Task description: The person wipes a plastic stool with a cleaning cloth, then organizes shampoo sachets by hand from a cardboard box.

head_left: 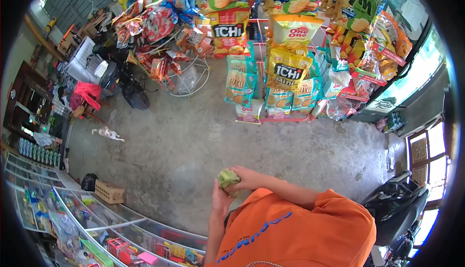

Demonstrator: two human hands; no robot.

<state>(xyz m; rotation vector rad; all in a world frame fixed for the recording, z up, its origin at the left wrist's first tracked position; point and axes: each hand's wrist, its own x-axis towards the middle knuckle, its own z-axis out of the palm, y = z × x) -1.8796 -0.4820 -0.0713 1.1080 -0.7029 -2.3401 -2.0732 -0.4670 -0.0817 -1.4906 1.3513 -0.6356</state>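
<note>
A crumpled yellow-green cloth (227, 178) is bunched up between my two hands, in front of my orange shirt. My right hand (245, 178) reaches in from the right with its fingers closed over the cloth. From below, my left hand (221, 200) presses against the cloth's left and lower side, fingers pointing up. Part of the left fingers is hidden behind the cloth.
Ahead stands a rack of hanging snack bags (289, 70). Left of it is a round wire stand (193, 80) with packets. A glass display case (140, 228) runs along the lower left, near a cardboard box (109, 192). A cat (108, 133) lies on the concrete floor; a motorbike (397, 206) stands right.
</note>
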